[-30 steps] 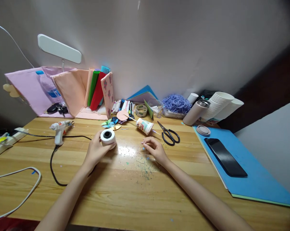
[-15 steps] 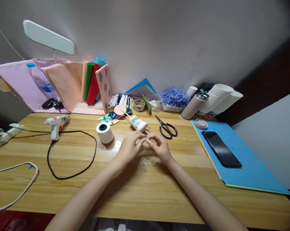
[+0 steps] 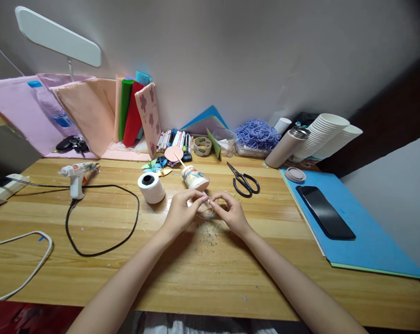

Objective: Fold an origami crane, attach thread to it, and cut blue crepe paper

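Observation:
My left hand (image 3: 182, 212) and my right hand (image 3: 231, 214) meet fingertip to fingertip over the middle of the table, each in a pinch. Between them is a thin pale thread (image 3: 205, 217), and a loop of it hangs below the fingers. Just beyond lies a decorated paper cup (image 3: 193, 178) on its side, a wooden stick running from it to a pink disc (image 3: 174, 153). Left of my left hand stands a spool of white thread (image 3: 153, 191). Black-handled scissors (image 3: 243, 181) rest, blades apart, beyond my right hand.
A glue gun (image 3: 76, 178) with its looped black cord is at the left. On the right, a phone (image 3: 324, 212) lies on blue sheets (image 3: 377, 241). Along the wall are markers (image 3: 175, 140), a tape roll (image 3: 202, 146), purple yarn (image 3: 256, 134), a flask (image 3: 287, 147) and stacked paper cups (image 3: 323, 134).
The view has shifted slightly. My fingertips have drawn a little apart, with the thread between them, and the paper cup has turned slightly.

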Available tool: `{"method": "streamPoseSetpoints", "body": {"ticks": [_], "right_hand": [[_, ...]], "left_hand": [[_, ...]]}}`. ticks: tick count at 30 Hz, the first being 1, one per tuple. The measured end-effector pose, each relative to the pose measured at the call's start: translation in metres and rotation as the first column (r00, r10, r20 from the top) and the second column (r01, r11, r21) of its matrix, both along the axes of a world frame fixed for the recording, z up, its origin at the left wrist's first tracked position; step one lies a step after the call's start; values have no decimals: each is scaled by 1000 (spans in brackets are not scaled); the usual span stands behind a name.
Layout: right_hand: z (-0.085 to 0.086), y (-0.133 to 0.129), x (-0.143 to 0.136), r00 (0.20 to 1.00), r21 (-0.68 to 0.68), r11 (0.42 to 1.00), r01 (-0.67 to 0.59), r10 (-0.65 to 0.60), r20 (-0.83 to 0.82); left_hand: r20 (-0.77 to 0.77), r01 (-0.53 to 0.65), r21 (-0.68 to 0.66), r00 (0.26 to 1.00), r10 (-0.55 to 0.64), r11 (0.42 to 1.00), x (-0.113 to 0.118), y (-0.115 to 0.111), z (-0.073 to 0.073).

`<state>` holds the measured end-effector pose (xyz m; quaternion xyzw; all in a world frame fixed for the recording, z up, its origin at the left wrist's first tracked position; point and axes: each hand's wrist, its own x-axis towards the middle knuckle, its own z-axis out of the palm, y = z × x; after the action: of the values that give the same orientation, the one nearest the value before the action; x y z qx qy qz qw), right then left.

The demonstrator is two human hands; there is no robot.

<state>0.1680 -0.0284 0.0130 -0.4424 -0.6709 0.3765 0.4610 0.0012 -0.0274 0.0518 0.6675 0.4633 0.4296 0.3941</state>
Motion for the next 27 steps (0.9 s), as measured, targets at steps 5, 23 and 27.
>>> {"method": "streamPoseSetpoints", "body": {"ticks": [5, 23, 27], "right_hand": [[6, -7, -5, 997, 85, 996, -5, -2, 83], [-7, 26, -17, 945, -200, 966, 161, -93, 312], [-3, 28, -12, 971, -235, 965, 119, -63, 230]], "left_hand": [[141, -25, -83, 989, 36, 996, -1, 0, 1], [525, 99, -202, 851, 22, 974, -23, 2, 14], [554, 73, -187, 832, 44, 980, -33, 4, 13]]}}
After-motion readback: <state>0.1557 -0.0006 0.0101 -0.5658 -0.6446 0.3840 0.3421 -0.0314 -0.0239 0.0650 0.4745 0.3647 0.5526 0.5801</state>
